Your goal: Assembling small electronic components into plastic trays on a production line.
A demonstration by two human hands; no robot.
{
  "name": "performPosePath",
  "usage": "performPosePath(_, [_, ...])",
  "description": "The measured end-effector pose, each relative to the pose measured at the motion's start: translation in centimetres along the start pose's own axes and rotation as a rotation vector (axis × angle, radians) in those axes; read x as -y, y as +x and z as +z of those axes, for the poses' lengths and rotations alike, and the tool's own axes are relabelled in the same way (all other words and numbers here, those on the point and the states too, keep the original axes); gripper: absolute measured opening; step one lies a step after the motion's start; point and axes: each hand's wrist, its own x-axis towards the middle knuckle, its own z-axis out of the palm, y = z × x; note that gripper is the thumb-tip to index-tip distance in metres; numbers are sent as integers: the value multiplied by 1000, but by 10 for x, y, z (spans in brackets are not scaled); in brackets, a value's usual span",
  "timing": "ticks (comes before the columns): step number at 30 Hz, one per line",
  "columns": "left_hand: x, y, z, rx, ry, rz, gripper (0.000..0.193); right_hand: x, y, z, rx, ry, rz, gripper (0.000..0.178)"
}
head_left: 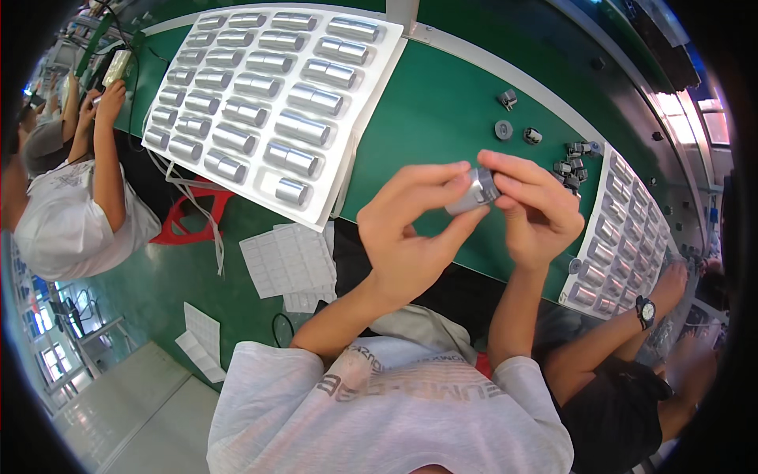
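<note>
Above the near edge of the green table, both my hands are closed on one short silver metal cylinder [466,201] with a dark grey end piece. My left hand [410,229] pinches its lower left side between thumb and fingers. At the darker end, the fingertips and thumb of my right hand [538,207] grip it and partly hide it. To the left lies a white plastic tray [344,150] with rows of silver cylinders in its pockets. Beyond my right hand are a round grey cap [503,130], a small grey part [508,99] and another small part [533,136].
A cluster of small grey and black parts [570,167] lies beside a second tray [566,294] of cylinders at right. A co-worker's arm with a watch [647,313] reaches beside that tray. Another person [79,205] sits at left near a red stool [189,225]. Empty trays [288,261] lie below the table.
</note>
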Motion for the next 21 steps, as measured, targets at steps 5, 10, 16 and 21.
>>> performPosePath(5, [6, 8, 7, -98, -548, -511, 33, 11, -12, 16, 91, -251, 68, 55])
performPosePath(10, [10, 0, 15, 5, -524, -551, 32, -10, -27, 29, -116, -483, -29, 50])
performPosePath(16, [9, 4, 14, -24, -455, -479, 31, -7, -21, 34, -158, -403, -74, 41])
performPosePath(21, [17, 19, -7, 64, -546, -509, 30, 5, 14, 13, 117, -314, 128, 40])
